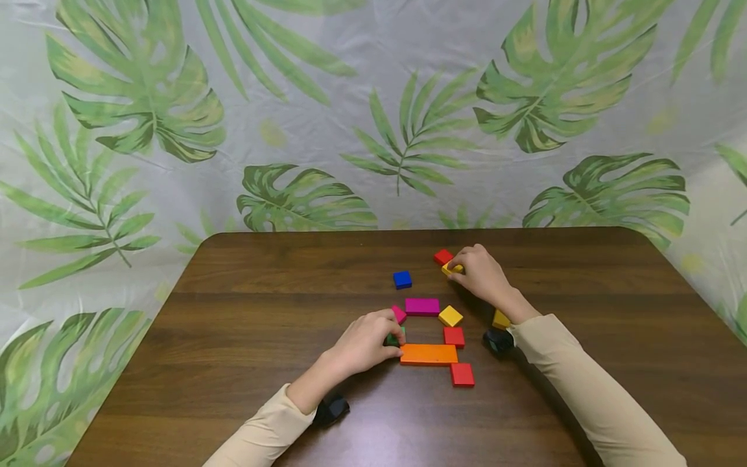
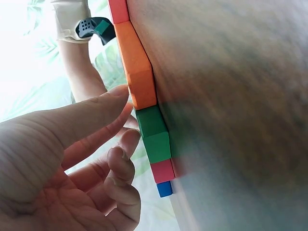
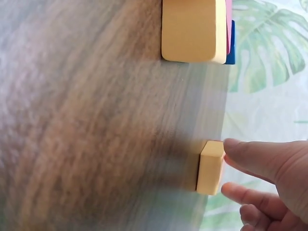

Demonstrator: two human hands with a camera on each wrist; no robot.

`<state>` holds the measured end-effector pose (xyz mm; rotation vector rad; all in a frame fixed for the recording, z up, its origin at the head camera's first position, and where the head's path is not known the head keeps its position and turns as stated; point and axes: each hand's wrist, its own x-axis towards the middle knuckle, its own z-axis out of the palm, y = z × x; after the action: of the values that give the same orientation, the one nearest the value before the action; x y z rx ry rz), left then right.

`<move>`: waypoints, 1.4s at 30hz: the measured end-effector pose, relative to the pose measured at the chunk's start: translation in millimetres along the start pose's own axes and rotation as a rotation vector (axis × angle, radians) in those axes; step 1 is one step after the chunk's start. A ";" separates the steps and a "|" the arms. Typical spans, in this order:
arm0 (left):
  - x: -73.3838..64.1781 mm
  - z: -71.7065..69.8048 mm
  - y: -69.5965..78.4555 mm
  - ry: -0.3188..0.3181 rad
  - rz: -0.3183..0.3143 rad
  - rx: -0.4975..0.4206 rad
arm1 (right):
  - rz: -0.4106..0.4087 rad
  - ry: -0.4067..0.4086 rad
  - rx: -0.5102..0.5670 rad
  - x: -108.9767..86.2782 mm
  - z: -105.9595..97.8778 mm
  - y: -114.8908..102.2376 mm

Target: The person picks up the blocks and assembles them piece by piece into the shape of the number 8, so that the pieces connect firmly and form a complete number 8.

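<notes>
My left hand [image 1: 363,340] reaches over a green block [image 2: 156,139], with fingers loosely bent. Its thumb tip rests by the left end of a long orange block [image 1: 428,355], where green and orange meet. Farther back, my right hand [image 1: 481,274] has thumb and index finger on opposite sides of a small yellow block [image 3: 211,168], pinching it low over the table. A red block [image 1: 443,257] lies just beyond that one. Close to the left fingertips sits a pink block [image 1: 399,314], partly hidden by the hand in the head view.
A magenta block [image 1: 422,307], a second yellow block [image 1: 450,316] and two red blocks [image 1: 454,336] lie around the orange one. A blue block [image 1: 403,279] sits farther back. Another yellow block [image 1: 501,319] is beside the right wrist. Everything lies on a brown wooden table [image 1: 262,279].
</notes>
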<state>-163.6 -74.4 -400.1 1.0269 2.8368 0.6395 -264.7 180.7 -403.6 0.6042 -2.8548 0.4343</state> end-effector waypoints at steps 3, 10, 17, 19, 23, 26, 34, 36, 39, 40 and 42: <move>0.1 0.0 -0.2 0.002 0.002 -0.001 | -0.004 0.001 -0.007 2.1 -0.3 0.9; 0.9 0.6 -0.2 0.002 0.001 0.001 | 0.038 -0.011 -0.029 4.7 -1.1 1.0; 1.5 1.1 -1.0 0.001 0.001 0.001 | 0.063 -0.016 -0.047 3.9 -2.3 0.1; 1.5 1.2 -1.1 0.004 0.003 0.001 | 0.065 -0.022 -0.045 2.7 -3.3 0.0; 1.2 1.0 -0.6 0.007 0.008 -0.007 | 0.077 -0.048 -0.031 -1.7 -6.8 -0.5; 1.4 1.5 -0.6 0.008 0.012 -0.009 | 0.082 -0.068 -0.015 -6.6 -9.8 -0.5; 2.6 1.6 0.5 0.012 0.024 -0.016 | 0.099 -0.096 0.010 -24.6 -15.3 3.4; 2.2 2.1 0.1 0.017 0.030 -0.016 | 0.107 -0.106 0.014 -29.5 -16.1 3.7; 1.4 2.6 -0.4 0.030 0.040 -0.006 | 0.113 -0.120 0.012 -36.6 -17.6 3.4; 1.2 2.6 -0.3 0.030 0.040 -0.007 | 0.110 -0.124 0.009 -39.0 -18.2 3.1; 0.9 2.4 -0.2 0.021 0.027 -0.014 | 0.101 -0.125 0.003 -43.6 -19.0 2.8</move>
<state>-164.0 -73.1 -402.3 1.0638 2.8372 0.6755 -224.3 205.1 -397.0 0.5055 -3.0141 0.4304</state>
